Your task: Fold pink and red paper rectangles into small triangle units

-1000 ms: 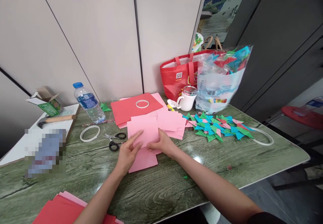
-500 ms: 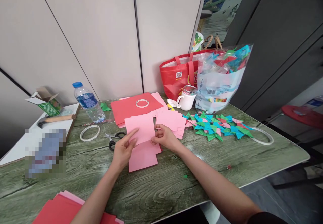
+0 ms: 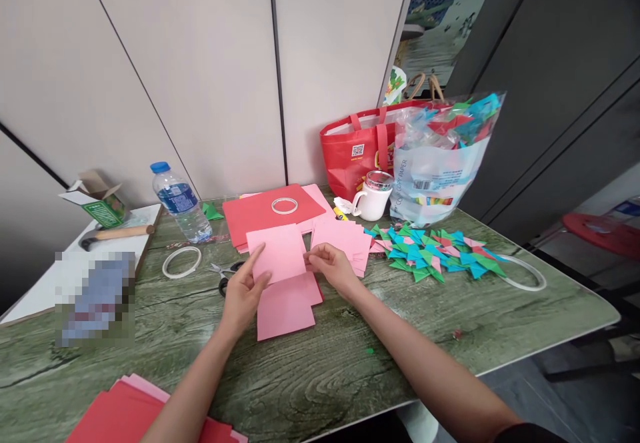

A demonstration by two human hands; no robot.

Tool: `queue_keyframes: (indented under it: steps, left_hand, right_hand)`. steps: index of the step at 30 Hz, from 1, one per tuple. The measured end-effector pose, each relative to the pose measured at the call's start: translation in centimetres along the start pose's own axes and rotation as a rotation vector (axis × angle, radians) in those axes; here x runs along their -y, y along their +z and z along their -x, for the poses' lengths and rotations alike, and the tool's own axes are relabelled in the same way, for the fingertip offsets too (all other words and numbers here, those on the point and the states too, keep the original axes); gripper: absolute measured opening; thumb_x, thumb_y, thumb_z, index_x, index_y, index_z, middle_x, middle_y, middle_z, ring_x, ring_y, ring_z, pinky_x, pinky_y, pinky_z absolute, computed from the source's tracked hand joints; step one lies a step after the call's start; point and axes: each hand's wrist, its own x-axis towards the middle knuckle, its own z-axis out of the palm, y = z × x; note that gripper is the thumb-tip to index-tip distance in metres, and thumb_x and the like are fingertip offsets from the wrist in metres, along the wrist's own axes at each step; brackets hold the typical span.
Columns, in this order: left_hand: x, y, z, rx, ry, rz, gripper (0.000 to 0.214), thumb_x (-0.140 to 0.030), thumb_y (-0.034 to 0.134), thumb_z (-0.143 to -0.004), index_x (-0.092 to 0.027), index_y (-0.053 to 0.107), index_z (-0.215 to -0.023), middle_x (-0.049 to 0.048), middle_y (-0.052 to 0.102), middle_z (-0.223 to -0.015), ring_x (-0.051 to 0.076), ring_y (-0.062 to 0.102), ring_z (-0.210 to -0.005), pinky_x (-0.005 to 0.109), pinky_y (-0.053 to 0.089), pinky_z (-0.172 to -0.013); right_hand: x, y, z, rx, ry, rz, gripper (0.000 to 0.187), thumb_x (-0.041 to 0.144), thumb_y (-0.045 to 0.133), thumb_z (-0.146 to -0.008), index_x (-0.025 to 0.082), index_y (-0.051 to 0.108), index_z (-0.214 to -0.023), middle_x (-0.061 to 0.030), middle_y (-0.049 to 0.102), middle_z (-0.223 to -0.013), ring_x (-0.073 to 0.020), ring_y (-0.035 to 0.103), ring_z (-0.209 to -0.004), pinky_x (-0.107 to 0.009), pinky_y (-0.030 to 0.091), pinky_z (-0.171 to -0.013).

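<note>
A pink sheet of paper point(image 3: 277, 250) is held up, tilted, above the table. My left hand point(image 3: 245, 293) grips its left edge, the thumb on the near face and fingers along the side. At the right edge, my right hand point(image 3: 331, 268) has its thumb and fingers pinched together on the paper. Below the raised sheet lie more pink paper pieces point(image 3: 286, 313), with a bit of red showing under them. Black-handled scissors point(image 3: 223, 286) lie partly hidden behind my left hand. Just beyond my right hand is a fanned stack of pink paper squares point(image 3: 343, 240).
Red sheets point(image 3: 250, 213) carry a roll of tape point(image 3: 284, 206). A water bottle point(image 3: 177, 203), white mug point(image 3: 374, 200), red bag point(image 3: 345, 156) and plastic bag point(image 3: 430, 183) stand behind. Folded paper pieces point(image 3: 425, 250) lie right, a tape ring point(image 3: 182, 262) left, red paper point(image 3: 120, 416) in front.
The pink sheet is tilted a little differently, and my left fingers have shifted to its left edge. My right fingers have drawn closer together at the right edge. The view has shifted slightly.
</note>
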Motion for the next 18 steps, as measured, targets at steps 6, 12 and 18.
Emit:
queue_keyframes:
  steps: [6, 12, 18]
  left_hand:
    - [-0.1, 0.7, 0.2, 0.207, -0.067, 0.155, 0.082, -0.028, 0.057, -0.075, -0.024, 0.007, -0.139, 0.0136, 0.052, -0.124, 0.022, 0.053, -0.108, 0.036, 0.046, -0.086]
    - [1.5, 0.6, 0.2, 0.174, 0.03, -0.035, 0.068, -0.029, 0.055, -0.076, -0.023, 0.022, -0.135, 0.0123, 0.05, -0.126, 0.021, 0.049, -0.114, 0.04, 0.036, -0.098]
    - [2.1, 0.2, 0.1, 0.074, 0.045, -0.185, 0.047, -0.029, 0.046, -0.081, -0.018, 0.039, -0.127, 0.0133, 0.053, -0.123, 0.02, 0.052, -0.111, 0.04, 0.038, -0.096]
  right_hand:
    - [-0.4, 0.3, 0.4, 0.02, -0.129, 0.22, 0.017, 0.024, 0.057, -0.068, 0.018, 0.057, -0.084, 0.0003, 0.059, -0.075, -0.0125, 0.055, -0.068, -0.026, 0.046, -0.066]
    - [-0.4, -2.3, -0.5, -0.446, -0.29, 0.567, 0.031, 0.015, 0.043, -0.07, 0.015, 0.06, -0.096, -0.0098, 0.061, -0.1, -0.0219, 0.055, -0.091, -0.037, 0.042, -0.084]
    - [0.1, -2.4, -0.3, -0.469, -0.375, 0.795, 0.04, 0.019, 0.053, -0.073, 0.016, 0.052, -0.113, -0.0148, 0.035, -0.133, -0.029, 0.024, -0.128, -0.051, 0.02, -0.102]
